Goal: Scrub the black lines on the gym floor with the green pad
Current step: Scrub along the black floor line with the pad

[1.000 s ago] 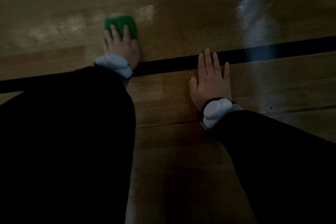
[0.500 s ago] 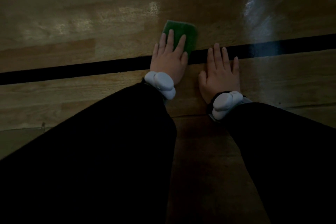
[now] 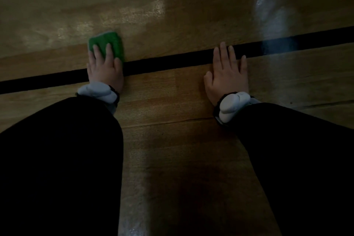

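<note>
A black line [image 3: 168,62] runs across the wooden gym floor from lower left to upper right. My left hand [image 3: 104,67] lies flat over the line with straight fingers pressing a green pad [image 3: 107,41], which sits on the floor mostly just beyond the line. My right hand [image 3: 227,74] rests flat on the floor further right, its fingertips reaching onto the line. Both wrists carry pale bands above black sleeves.
The wooden floor [image 3: 172,101] is dim, with plank seams running sideways. A pale glare patch [image 3: 275,25] crosses the line at the right, and fainter shine lies beyond the pad. My dark sleeves fill the lower corners.
My left hand has slid the green pad back to the left along the line, away from my right hand. My right hand has stayed flat in place.
</note>
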The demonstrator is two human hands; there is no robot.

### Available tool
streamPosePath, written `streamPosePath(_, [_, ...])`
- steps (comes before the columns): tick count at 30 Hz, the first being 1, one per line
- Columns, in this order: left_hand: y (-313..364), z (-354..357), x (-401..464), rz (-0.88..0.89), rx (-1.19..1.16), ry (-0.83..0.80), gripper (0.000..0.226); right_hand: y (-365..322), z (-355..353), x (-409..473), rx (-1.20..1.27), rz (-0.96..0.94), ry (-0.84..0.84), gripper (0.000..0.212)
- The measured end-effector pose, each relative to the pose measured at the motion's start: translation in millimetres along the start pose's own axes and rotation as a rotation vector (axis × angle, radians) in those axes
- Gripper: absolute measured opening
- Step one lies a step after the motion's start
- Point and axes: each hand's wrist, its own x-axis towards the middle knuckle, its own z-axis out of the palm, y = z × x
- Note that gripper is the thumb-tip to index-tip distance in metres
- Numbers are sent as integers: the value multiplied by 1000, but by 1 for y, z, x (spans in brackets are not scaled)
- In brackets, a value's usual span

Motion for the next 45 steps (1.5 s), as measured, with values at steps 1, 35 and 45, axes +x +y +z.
streamPosePath(1, [3,1,-1,-11,0,13,52,0,0,0,-3,-2,3,66])
streamPosePath(35, [-64,-15,-73,-195,51,-174,54,-2,-4,-1,2,9,-6,64])
streamPosePath(45, [58,8,-139,157,98,-218,56,-4,-9,-1,-53,1,-69,64])
